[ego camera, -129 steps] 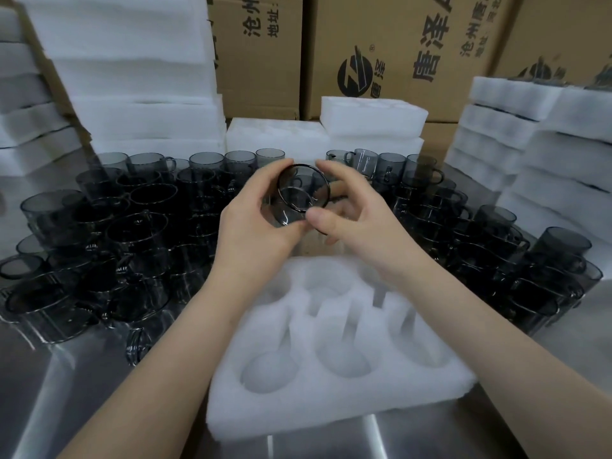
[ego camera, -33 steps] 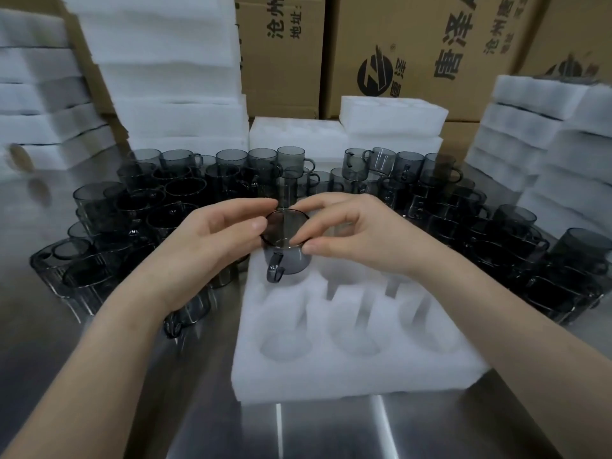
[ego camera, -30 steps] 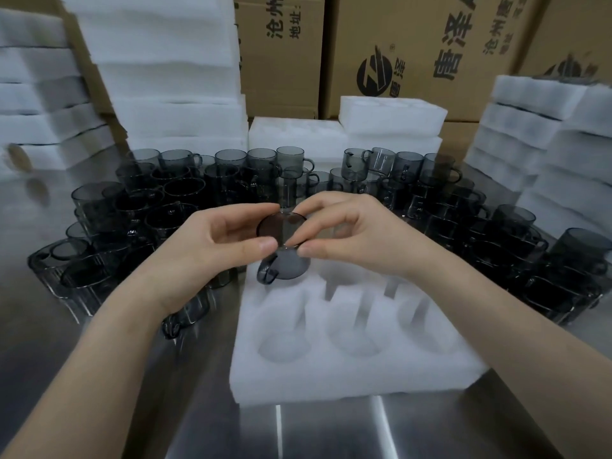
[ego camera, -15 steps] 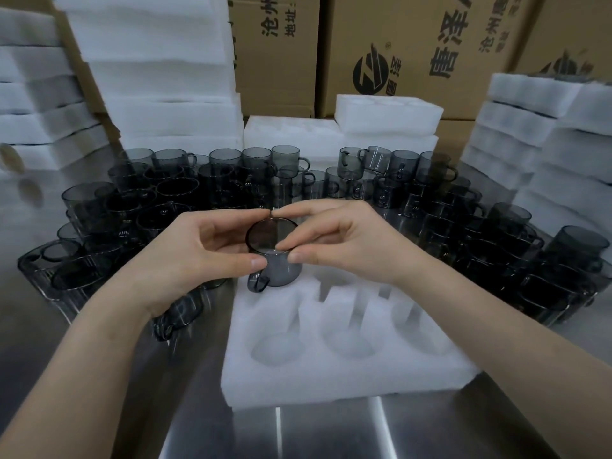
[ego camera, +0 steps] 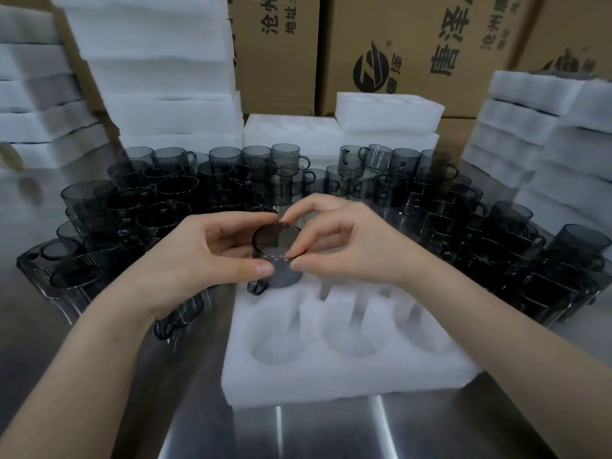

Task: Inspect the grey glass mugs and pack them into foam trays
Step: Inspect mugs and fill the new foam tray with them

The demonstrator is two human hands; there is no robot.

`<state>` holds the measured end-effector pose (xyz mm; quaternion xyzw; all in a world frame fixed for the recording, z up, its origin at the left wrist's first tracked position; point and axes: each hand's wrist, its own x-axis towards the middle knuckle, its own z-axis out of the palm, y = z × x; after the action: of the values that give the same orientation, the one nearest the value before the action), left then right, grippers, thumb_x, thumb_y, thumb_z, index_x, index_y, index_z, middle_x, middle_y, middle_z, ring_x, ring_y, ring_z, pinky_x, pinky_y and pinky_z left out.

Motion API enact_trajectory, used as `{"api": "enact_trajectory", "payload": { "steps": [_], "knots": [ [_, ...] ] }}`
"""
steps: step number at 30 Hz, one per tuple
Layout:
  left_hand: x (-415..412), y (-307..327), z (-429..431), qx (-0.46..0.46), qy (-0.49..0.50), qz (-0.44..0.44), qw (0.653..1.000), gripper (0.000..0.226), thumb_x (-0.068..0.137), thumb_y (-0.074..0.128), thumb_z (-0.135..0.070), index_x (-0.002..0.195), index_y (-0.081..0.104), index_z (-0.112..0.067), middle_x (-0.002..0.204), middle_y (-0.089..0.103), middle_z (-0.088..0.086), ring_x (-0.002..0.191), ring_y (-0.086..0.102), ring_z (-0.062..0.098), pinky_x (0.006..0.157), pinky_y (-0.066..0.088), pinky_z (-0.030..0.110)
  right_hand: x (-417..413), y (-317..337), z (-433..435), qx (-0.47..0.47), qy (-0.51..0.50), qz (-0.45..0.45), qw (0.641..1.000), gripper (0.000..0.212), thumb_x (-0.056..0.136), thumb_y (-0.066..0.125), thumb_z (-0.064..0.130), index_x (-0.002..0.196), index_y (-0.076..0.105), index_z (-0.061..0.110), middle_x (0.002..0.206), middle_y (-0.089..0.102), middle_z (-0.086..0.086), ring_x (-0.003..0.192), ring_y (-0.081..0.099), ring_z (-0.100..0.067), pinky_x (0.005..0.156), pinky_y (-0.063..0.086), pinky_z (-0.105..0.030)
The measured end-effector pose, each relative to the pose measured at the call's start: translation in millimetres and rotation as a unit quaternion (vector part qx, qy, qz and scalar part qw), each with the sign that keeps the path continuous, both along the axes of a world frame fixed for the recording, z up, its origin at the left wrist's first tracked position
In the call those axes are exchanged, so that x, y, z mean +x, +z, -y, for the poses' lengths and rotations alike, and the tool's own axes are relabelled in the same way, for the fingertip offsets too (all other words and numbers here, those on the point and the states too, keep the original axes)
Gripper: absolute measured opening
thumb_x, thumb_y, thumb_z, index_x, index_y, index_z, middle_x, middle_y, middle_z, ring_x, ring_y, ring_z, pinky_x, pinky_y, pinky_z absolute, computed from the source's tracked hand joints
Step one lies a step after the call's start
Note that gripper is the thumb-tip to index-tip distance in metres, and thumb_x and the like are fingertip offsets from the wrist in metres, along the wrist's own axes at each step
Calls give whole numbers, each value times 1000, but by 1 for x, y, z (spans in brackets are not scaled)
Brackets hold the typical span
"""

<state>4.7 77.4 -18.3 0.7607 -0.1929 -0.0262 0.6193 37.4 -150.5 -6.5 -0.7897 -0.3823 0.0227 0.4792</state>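
Observation:
Both hands hold one grey glass mug [ego camera: 277,256] by its rim, mouth up, handle pointing down-left toward me. My left hand [ego camera: 195,260] pinches the rim from the left, my right hand [ego camera: 344,246] from the right. The mug hangs over the back-left pocket of a white foam tray [ego camera: 347,366]; I cannot tell whether its base touches the foam. The tray's other pockets hold nothing. Several more grey mugs [ego camera: 159,200] crowd the steel table behind and on both sides.
Stacks of white foam trays [ego camera: 159,77] rise at the back left, centre and right [ego camera: 543,134]. Cardboard boxes [ego camera: 430,44] stand behind them. Mugs on the right [ego camera: 496,246] sit close to the tray's edge. Bare steel table [ego camera: 331,432] lies in front.
The mug has come down from eye level, turned mouth-up, and moved over the tray's back-left pocket. Both hands shifted to pinching its rim.

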Motion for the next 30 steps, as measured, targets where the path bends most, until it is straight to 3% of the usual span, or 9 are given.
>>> {"api": "enact_trajectory", "payload": {
  "steps": [3,8,14,16,19,23,30],
  "knots": [
    [1,-2,-1,19,8,-3,1000,65,55,91,-13,115,67,-23,114,72,-7,111,66,9,86,50,13,1,2,-2,-39,-6,13,999,15,78,79,4,90,77,13,117,61,-2,105,63,-16,94,54,-39],
    [1,3,-2,110,23,21,993,63,54,82,-29,115,66,-29,116,70,-14,112,63,2,93,50,22,-1,6,-2,-122,-23,101,987,33,82,79,18,114,73,21,121,66,4,113,58,-6,98,46,-35],
    [4,1,1,178,-1,-20,984,62,54,83,-29,113,65,-25,120,68,-13,115,61,3,105,45,36,-7,5,-4,-302,-12,205,931,28,95,61,33,123,68,33,143,54,4,127,52,-9,100,44,-37],
    [5,0,2,209,9,-18,978,63,52,82,-35,113,65,-30,120,66,-20,116,57,-5,106,42,29,-9,5,-3,-348,-4,218,912,32,98,53,38,128,63,35,149,47,5,134,46,-11,100,45,-39],
    [9,-2,4,265,18,4,964,66,61,85,-32,122,60,-40,125,56,-33,116,42,-26,96,32,2,-11,8,-1,-378,15,189,906,37,101,44,40,135,57,34,155,37,2,141,37,-14,107,39,-41],
    [15,-3,2,329,5,24,944,71,75,81,-23,137,49,-33,138,34,-34,131,23,-20,87,18,-12,-11,9,-1,-412,19,206,887,39,102,40,40,140,52,35,158,31,5,144,31,-13,112,34,-41],
    [17,-4,2,312,-6,15,950,67,77,79,-24,136,50,-35,141,34,-34,131,25,-19,96,17,-4,-6,-6,6,-342,6,162,926,38,102,44,39,139,52,36,158,30,8,146,26,-10,115,30,-38]
  ]
}}
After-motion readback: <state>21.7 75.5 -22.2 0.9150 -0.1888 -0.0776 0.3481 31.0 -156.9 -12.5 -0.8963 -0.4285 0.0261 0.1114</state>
